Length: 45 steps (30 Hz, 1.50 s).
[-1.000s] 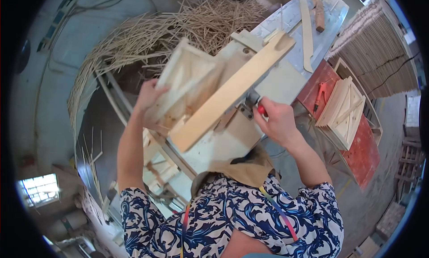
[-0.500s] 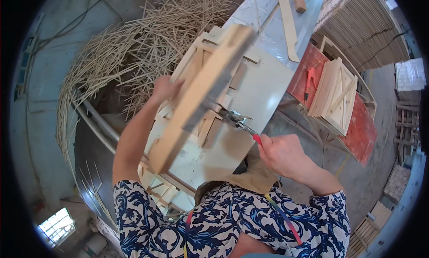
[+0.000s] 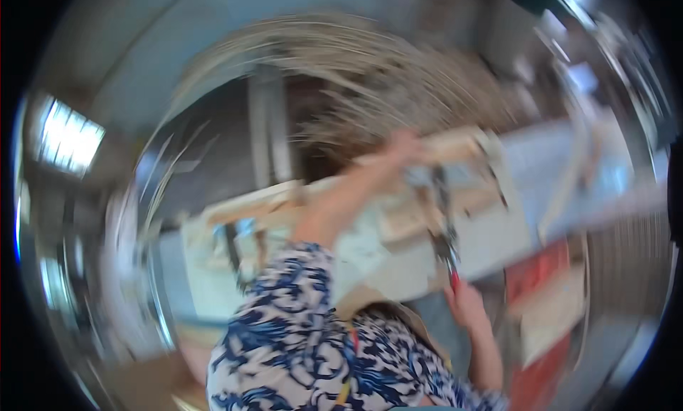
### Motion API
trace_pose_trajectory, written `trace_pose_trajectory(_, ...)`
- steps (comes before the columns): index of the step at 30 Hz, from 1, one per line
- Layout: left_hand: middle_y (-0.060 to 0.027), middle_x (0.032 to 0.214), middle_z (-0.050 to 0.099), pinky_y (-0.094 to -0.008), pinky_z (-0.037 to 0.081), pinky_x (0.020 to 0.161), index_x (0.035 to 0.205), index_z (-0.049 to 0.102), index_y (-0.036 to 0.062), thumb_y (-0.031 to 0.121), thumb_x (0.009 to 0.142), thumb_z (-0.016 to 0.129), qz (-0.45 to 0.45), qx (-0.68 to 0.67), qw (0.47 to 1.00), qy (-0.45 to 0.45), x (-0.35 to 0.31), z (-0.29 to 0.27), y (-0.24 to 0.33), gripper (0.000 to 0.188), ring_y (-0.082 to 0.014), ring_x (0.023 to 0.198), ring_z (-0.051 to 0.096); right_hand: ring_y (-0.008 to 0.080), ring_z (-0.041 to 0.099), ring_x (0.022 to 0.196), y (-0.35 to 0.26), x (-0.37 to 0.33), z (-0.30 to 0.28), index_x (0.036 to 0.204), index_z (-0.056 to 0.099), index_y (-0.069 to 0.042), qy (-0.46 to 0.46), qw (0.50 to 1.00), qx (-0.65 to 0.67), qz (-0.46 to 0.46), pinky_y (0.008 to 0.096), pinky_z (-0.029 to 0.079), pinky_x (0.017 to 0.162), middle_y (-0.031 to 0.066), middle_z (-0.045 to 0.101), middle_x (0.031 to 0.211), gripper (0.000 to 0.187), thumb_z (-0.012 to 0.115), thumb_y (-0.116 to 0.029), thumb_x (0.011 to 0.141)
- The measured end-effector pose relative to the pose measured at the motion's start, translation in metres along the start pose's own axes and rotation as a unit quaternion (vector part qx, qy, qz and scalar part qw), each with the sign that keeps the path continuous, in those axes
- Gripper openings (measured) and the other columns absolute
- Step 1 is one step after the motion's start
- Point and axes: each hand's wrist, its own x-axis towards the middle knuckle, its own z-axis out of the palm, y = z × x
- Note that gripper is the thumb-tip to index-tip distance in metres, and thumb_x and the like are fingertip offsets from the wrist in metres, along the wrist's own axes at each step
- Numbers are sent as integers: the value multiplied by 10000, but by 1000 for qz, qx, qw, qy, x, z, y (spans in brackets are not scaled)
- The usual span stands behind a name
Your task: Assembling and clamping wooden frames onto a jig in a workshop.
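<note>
My right hand is closed round the red handle of a metal toggle clamp at the front of the white work board. The clamp reaches across a pale wooden piece on the board. Stretched toward the far side, my left hand is beside the far edge of the woodwork. Its fingers are smeared by motion, so its grip does not show. The whole view is blurred.
Beyond the board lies a heap of thin wooden sticks. More wooden pieces and a clamp are on the board's left part. At the right, pale wooden panels rest on a red surface.
My view has swung to the left. The long wooden beam that was raised beside my left hand no longer shows there. My right hand still holds the clamp handle.
</note>
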Motion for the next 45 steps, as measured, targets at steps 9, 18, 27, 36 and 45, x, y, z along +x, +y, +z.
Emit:
trace_pose_trajectory(9, -122, 738, 734, -400, 540, 630, 835, 722, 34, 430, 1021, 689, 35, -90, 973, 211, -361, -38, 22, 439, -216, 627, 673, 460, 723, 1031, 254, 233, -99, 1223, 740, -7, 296, 920, -258, 13, 569, 608, 731, 254, 734, 1184, 628, 624, -584, 1003)
trace_pose_trajectory(18, -280, 1195, 690, -444, 621, 817, 1196, 640, -154, 744, 884, 708, -527, -435, 594, 424, -573, 44, -124, 953, -352, 1048, 753, 351, 722, 1087, 104, 241, -91, 1171, 733, 26, 269, 900, -330, 93, 464, 593, 839, 250, 735, 1178, 545, 538, -466, 1039)
trace_pose_trajectory(27, -358, 1312, 616, -508, 473, 1096, 1341, 525, -160, 737, 891, 665, -552, -239, 496, 626, -517, 58, -157, 1013, -495, 1264, 608, 405, 705, 1116, 114, 259, -78, 1138, 741, 60, 265, 920, -258, 127, 494, 556, 920, 275, 743, 1138, 760, 446, -633, 1034)
trace_pose_trajectory(36, -366, 1282, 617, -520, 476, 1071, 1324, 524, -148, 657, 939, 664, -509, -211, 517, 655, -522, 54, -171, 904, -506, 1237, 610, 485, 687, 1127, 166, 256, -94, 1166, 733, 100, 250, 933, -199, 164, 545, 515, 991, 312, 744, 1114, 1023, 301, -815, 1016)
trace_pose_trajectory(45, -366, 1212, 646, -527, 488, 1031, 1248, 568, -151, 617, 942, 692, -475, -177, 504, 699, -518, 49, -167, 836, -506, 1182, 633, 525, 664, 1181, 147, 247, -81, 1130, 738, 142, 268, 934, -187, 144, 584, 482, 1048, 349, 732, 1141, 1120, 263, -862, 984)
